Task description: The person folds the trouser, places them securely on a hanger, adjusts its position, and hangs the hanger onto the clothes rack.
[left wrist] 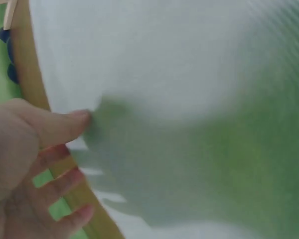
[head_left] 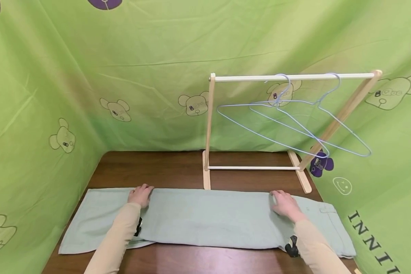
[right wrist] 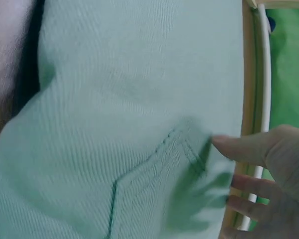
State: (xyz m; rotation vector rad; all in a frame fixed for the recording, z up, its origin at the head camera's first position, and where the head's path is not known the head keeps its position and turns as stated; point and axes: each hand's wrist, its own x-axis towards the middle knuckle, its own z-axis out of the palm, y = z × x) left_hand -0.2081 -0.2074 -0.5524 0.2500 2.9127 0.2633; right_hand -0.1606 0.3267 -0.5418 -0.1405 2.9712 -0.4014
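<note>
Pale green trousers (head_left: pixel 209 217), folded lengthwise, lie across the table, with the seamed waist end at the right and the leg ends at the left. My left hand (head_left: pixel 140 196) is at their far edge, left of the middle. In the left wrist view its thumb (left wrist: pixel 72 124) meets the cloth, while the spread fingers reach along the edge. Over the same far edge, near the waist end, is my right hand (head_left: pixel 285 205). The right wrist view has its thumb (right wrist: pixel 239 148) by a stitched seam, its other fingers loosely bent at the edge. Neither hand visibly grips the cloth.
A wooden rack (head_left: pixel 208 125) stands behind the trousers, at the right of the brown table (head_left: pixel 150 169). Two lavender wire hangers (head_left: pixel 260 134) hang from its top bar (head_left: pixel 243 78). Green printed curtains (head_left: pixel 150 68) enclose the table at the back and sides.
</note>
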